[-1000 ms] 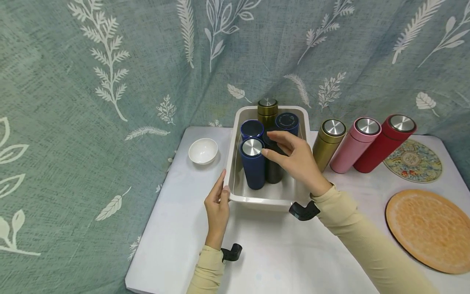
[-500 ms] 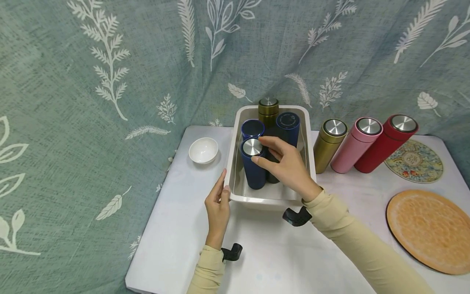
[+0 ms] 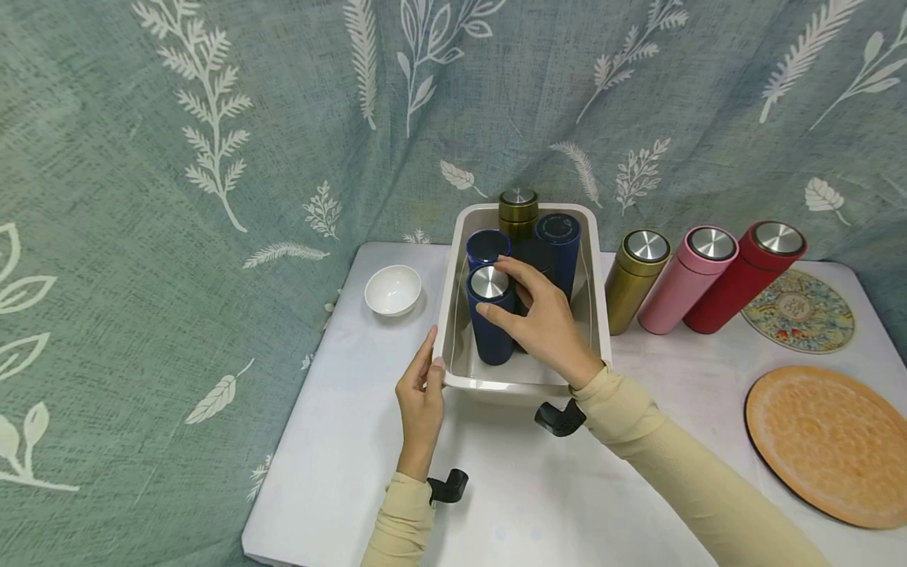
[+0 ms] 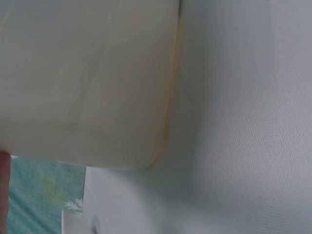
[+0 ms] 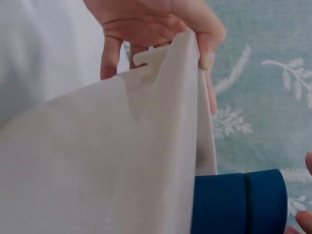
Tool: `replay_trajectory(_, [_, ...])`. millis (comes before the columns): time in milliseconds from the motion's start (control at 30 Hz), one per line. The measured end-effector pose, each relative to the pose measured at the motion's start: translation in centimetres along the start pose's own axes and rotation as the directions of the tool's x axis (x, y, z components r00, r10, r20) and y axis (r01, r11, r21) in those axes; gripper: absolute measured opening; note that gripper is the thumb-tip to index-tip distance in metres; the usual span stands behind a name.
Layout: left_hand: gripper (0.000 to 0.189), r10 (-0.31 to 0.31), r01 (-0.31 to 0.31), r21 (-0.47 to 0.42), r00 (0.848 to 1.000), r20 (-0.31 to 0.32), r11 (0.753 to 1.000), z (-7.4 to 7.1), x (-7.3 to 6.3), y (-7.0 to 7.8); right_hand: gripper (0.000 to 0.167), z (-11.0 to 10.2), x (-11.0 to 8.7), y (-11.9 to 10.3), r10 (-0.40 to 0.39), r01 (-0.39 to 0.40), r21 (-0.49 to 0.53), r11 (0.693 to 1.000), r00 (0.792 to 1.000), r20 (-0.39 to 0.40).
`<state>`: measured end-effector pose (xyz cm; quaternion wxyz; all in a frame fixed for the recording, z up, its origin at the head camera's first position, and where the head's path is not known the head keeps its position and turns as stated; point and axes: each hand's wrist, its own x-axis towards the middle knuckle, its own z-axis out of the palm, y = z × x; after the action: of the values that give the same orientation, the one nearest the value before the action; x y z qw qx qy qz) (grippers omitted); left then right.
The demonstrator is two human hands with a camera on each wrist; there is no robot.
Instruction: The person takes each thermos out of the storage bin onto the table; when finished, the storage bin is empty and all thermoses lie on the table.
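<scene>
A white plastic bin (image 3: 457,346) stands on the table and holds several upright thermos bottles. My left hand (image 3: 423,405) grips its near left corner, thumb on the rim. My right hand (image 3: 546,319) is at the silver-lidded blue thermos (image 3: 492,335) in front, thumb and forefinger spread about its lid. In the right wrist view, fingertips (image 5: 306,219) show just beyond the lid end, apart from it. Behind stand another blue thermos (image 3: 487,246), a black thermos (image 3: 536,256) partly hidden by my hand, a dark-lidded blue thermos (image 3: 567,264) and an olive thermos (image 3: 518,213).
Right of the bin stand a gold thermos (image 3: 631,287), a pink thermos (image 3: 687,287) and a red thermos (image 3: 737,287). Farther right lie a patterned round mat (image 3: 801,311) and an orange round mat (image 3: 829,445). A white bowl (image 3: 393,290) is left of the bin.
My right hand has moved left and slightly toward me, from over the black thermos to the front blue one. The dark-lidded blue thermos has shifted slightly. My left hand has stayed at the bin corner.
</scene>
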<state>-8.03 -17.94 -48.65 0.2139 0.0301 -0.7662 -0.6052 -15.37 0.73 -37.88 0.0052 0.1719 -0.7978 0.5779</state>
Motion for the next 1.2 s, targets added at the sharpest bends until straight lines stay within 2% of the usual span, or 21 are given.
replay_trajectory(200, [0.045,0.013,-0.013,0.0,1.0,0.013,1.0,-0.2,-0.2,3.0,0.071,0.3,0.1,0.3,0.018,-0.018,0.018,1.0,1.0,-0.011])
replay_trajectory(267, [0.045,0.011,-0.011,0.006,1.0,0.009,1.0,-0.1,-0.1,2.5,0.072,0.4,0.1,0.4,0.022,-0.022,0.02,1.0,1.0,-0.013])
replay_trajectory(433, [0.046,0.001,-0.001,0.019,1.0,-0.016,1.0,0.0,0.1,-0.1,0.073,0.9,0.1,0.7,0.028,-0.028,0.01,1.0,1.0,-0.007])
replay_trajectory(500, [0.046,0.003,-0.003,0.01,1.0,-0.016,1.0,0.0,0.1,-0.5,0.074,1.2,0.0,0.8,0.031,-0.031,0.008,0.999,0.999,-0.004])
replay_trajectory(633, [0.047,0.011,-0.011,-0.007,1.0,-0.005,1.0,0.0,0.0,-0.6,0.075,1.6,0.1,0.9,0.041,-0.041,0.007,0.999,0.999,-0.007])
replay_trajectory(833, [0.047,0.012,-0.012,-0.006,1.0,-0.006,1.0,0.0,0.0,-0.1,0.075,1.9,0.2,0.9,0.043,-0.043,-0.003,0.999,0.999,-0.017])
replay_trajectory(1000, [0.047,0.02,-0.02,-0.006,1.0,-0.012,1.0,0.0,0.0,-0.6,0.077,2.1,0.2,0.9,0.048,-0.048,-0.003,0.999,0.998,-0.048])
replay_trajectory(1200, [0.047,0.014,-0.014,-0.007,1.0,-0.008,1.0,0.0,0.1,-0.9,0.083,2.5,0.2,1.1,0.069,-0.069,-0.006,0.998,0.997,-0.024])
